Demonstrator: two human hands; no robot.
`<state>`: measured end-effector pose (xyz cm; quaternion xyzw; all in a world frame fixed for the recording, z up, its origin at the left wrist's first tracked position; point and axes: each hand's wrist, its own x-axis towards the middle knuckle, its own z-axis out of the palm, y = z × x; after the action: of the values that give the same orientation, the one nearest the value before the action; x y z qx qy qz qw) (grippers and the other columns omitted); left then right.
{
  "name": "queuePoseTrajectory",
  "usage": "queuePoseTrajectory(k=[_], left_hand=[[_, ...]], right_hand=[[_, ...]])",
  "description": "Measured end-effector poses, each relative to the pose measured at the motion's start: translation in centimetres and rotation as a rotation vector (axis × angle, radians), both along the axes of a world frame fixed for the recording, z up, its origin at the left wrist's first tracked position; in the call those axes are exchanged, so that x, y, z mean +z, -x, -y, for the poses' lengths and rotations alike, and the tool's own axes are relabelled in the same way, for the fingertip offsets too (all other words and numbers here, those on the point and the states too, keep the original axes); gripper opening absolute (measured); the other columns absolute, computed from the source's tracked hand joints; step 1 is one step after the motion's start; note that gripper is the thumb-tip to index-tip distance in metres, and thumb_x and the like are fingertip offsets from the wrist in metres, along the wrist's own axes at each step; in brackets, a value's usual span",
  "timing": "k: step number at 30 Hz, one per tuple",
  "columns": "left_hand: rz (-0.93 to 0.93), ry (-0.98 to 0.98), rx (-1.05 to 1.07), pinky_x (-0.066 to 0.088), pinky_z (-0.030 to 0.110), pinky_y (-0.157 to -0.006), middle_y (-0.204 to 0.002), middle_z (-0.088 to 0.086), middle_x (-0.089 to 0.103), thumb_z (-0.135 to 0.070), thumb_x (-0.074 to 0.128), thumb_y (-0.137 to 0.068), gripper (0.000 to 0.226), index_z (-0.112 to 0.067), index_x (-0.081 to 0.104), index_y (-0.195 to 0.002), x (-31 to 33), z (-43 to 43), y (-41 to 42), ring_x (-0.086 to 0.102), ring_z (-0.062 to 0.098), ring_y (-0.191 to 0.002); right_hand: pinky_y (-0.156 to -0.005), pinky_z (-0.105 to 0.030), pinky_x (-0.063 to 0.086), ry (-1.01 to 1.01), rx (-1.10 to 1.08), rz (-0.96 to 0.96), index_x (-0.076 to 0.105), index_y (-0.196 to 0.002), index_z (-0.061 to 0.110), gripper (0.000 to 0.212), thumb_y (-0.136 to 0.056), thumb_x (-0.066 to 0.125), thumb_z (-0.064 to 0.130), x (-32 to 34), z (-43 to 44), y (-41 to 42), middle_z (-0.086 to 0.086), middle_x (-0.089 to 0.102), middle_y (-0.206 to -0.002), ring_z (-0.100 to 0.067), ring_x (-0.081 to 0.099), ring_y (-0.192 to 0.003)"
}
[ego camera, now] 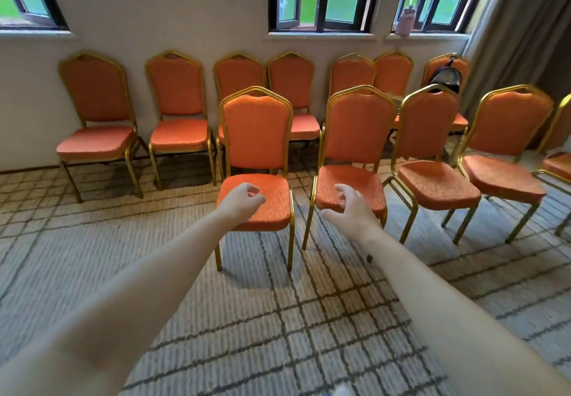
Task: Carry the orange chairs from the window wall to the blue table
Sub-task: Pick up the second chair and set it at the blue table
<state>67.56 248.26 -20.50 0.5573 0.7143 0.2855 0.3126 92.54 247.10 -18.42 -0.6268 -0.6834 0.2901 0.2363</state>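
Orange chairs (256,160) look rigid and fairly light, best gripped by the gold frame, while left hand (242,201) and right hand (350,207) hover half-curled, holding nothing.

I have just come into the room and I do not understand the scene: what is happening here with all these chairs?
A person is reaching both bare arms toward two orange chairs in the front row. The left hand hovers over the seat of the left front chair, the right hand over the seat of the right front chair. Both hands are loosely curled and hold nothing. More orange chairs stand in a row along the window wall. No blue table is in view.
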Motion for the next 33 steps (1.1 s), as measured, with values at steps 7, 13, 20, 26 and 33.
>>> queuePoseTrajectory(k=[7,13,20,26,33], left_hand=[[0.016,0.028,0.123,0.051,0.034,-0.082,-0.121,0.005,0.058,-0.033,0.055,-0.091,0.043,-0.014,0.050,-0.129,-2.6,-15.6,-0.8,0.059,0.017,-0.098],[0.056,0.030,0.287,0.047,0.035,-0.088,-0.124,0.005,0.056,-0.029,0.055,-0.091,0.043,-0.013,0.051,-0.131,-4.0,-25.3,-2.2,0.056,0.018,-0.104],[0.143,0.114,0.462,0.044,0.031,-0.086,-0.127,0.007,0.053,-0.025,0.054,-0.093,0.040,-0.011,0.050,-0.130,-7.7,-33.8,-0.5,0.051,0.016,-0.103],[0.198,0.138,0.548,0.048,0.031,-0.078,-0.118,0.002,0.054,-0.029,0.053,-0.092,0.039,-0.015,0.050,-0.129,-11.2,-42.4,3.0,0.055,0.010,-0.087],[0.279,0.198,0.678,0.047,0.030,-0.067,-0.098,-0.005,0.054,-0.031,0.056,-0.090,0.039,-0.017,0.051,-0.127,-12.7,-48.8,6.9,0.053,0.009,-0.072]], right_hand=[[-0.100,-0.043,0.047,0.012,0.144,0.026,0.034,-0.148,0.021,0.071,-0.086,0.068,0.033,-2.4,-19.5,-0.3,-0.007,0.041,-0.146,-0.023,0.046,-0.127],[-0.087,-0.036,0.049,0.044,0.291,0.085,0.034,-0.148,0.025,0.070,-0.087,0.066,0.036,-3.5,-33.7,0.0,-0.005,0.042,-0.146,-0.021,0.051,-0.119],[-0.087,-0.035,0.046,0.094,0.437,0.134,0.033,-0.148,0.025,0.071,-0.086,0.066,0.038,-6.6,-45.8,3.3,-0.005,0.042,-0.146,-0.021,0.050,-0.122],[-0.072,-0.023,0.042,0.123,0.541,0.162,0.031,-0.149,0.024,0.072,-0.088,0.065,0.040,-9.9,-55.6,8.4,-0.005,0.040,-0.148,-0.014,0.050,-0.104],[-0.067,-0.022,0.044,0.192,0.625,0.208,0.031,-0.149,0.024,0.072,-0.088,0.065,0.040,-11.3,-63.1,13.3,-0.005,0.040,-0.148,-0.009,0.050,-0.093]])
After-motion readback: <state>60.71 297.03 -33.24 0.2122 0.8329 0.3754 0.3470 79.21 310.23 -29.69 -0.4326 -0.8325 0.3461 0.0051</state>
